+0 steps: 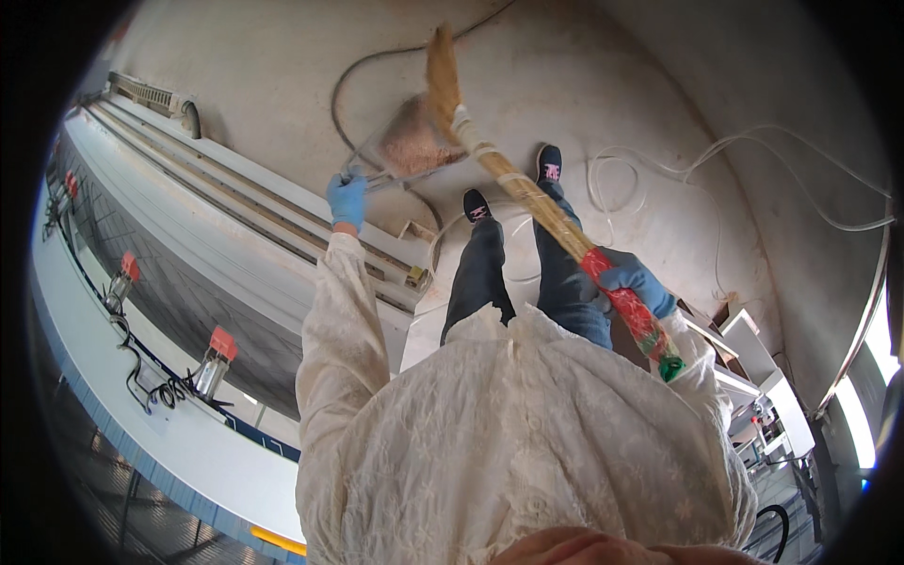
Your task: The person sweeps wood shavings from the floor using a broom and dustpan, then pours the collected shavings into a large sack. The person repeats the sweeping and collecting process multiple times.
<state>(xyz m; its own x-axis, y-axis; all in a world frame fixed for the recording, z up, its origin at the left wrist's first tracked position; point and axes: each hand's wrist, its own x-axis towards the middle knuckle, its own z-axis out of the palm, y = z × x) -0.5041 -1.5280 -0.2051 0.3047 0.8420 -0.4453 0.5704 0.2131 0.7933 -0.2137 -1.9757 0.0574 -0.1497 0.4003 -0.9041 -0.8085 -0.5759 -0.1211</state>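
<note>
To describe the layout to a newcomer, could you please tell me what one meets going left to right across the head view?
Red-topped silver cylinders, gloved left hand, reddish-brown patch, left shoe, right shoe, gloved right hand, white shelving. The broom spans several of these, so I left it out.

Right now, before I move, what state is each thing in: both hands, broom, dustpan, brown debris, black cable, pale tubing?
Right hand: gloved, closed around the broom's red wrapped grip
Broom: held slanting; bristle contact with floor unclear
Left hand: gloved, closed on the dustpan
Dustpan: held; tilt unclear
Brown debris: gathered at the dustpan
Black cable: curved along the floor
Pale tubing: loosely looped
</note>
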